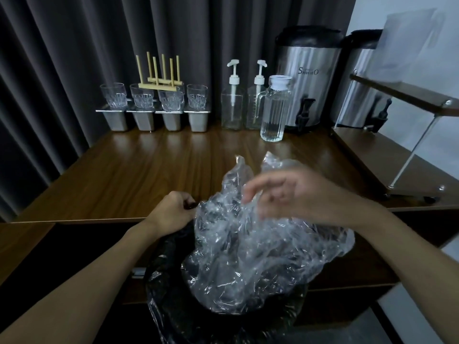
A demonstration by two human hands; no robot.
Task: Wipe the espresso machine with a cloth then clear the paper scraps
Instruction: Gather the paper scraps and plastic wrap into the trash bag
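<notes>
Left hand [171,209] shut tight on the black bag [169,281] rim, near the table [124,175]. Right hand [285,192] half open (blurry), touching clear plastic [248,249] over the bag. Might slip out, fall on floor. No paper scraps seen.

Along the back edge of the worktop [139,170] stand four tubs [156,120] at the left, each with a glass [113,95] on top — a peg rack [159,80] rests across the middle glasses. Right of them come two pump bottles [232,105], a jug [274,110] just in front, and two urns [308,78] at the back right corner. Before the front edge, a plastic sheet [248,244] lies in a bin bag [169,281].
</notes>
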